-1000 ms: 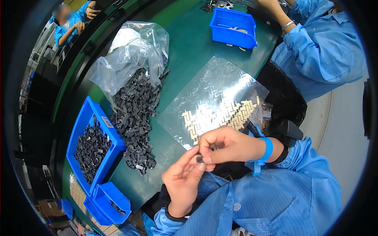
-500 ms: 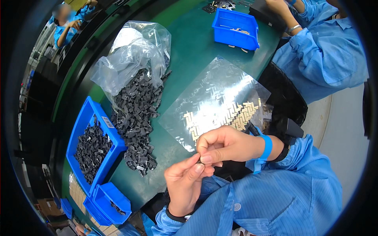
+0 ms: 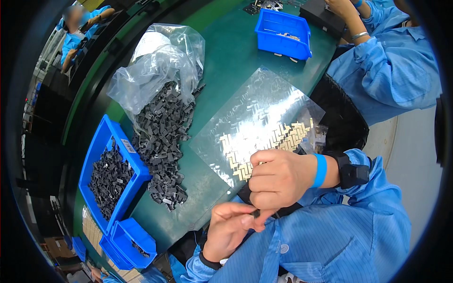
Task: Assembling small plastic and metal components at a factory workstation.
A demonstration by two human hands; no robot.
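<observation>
Both hands (image 3: 257,207) pinch small dark part (image 3: 255,213); blue bin (image 3: 134,162) holds black parts (image 3: 109,178).

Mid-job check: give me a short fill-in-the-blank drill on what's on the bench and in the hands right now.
1. The left hand and right hand meet around a small dark part, held close to the person's ____ coat.
2. The loose pile of dark plastic parts spills from a clear ____.
3. The small gold-coloured pieces lie on a clear ____ sheet.
4. On the right wrist sits a ____ band.

Missing words: blue; bag; plastic; blue
</observation>
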